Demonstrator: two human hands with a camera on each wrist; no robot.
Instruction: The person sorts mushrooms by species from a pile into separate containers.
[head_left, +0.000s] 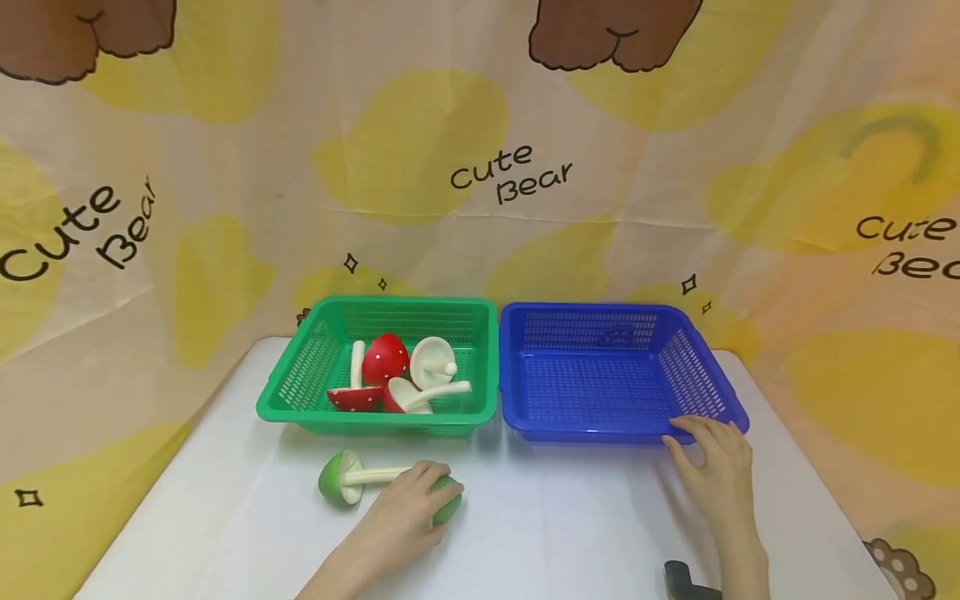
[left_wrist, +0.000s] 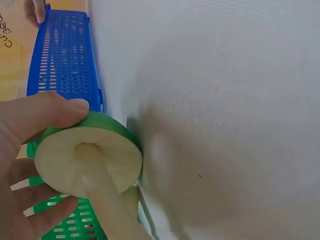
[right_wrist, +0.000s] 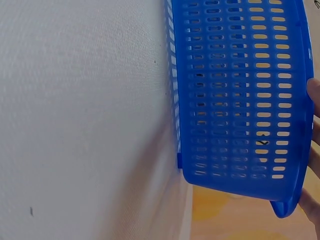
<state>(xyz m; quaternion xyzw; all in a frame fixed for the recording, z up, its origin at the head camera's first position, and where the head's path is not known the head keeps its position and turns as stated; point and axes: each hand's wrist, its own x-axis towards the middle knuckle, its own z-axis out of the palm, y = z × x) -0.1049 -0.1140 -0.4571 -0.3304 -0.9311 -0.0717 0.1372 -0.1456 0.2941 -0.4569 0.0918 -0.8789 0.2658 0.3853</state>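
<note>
My left hand (head_left: pixel 401 512) grips a toy mushroom by its green cap (head_left: pixel 447 500), just above the white table. In the left wrist view, the thumb lies over the cap (left_wrist: pixel 107 121) while the other fingers reach round its far side; the pale stem (left_wrist: pixel 102 195) points toward the camera. A second green mushroom (head_left: pixel 341 479) lies left of that hand, its stem running toward the fingers. At the front right corner of the blue basket (head_left: pixel 592 435), my right hand (head_left: pixel 716 467) holds the rim, thumb outside and fingers over the edge.
The green basket (head_left: pixel 375 419) stands left of the blue one, their sides almost meeting. Inside it lie several red mushrooms (head_left: pixel 386 358) with white spots. A dark curved object (head_left: pixel 678 579) sits at the table's near edge by the right forearm. Patterned cloth (head_left: pixel 420 150) hangs behind.
</note>
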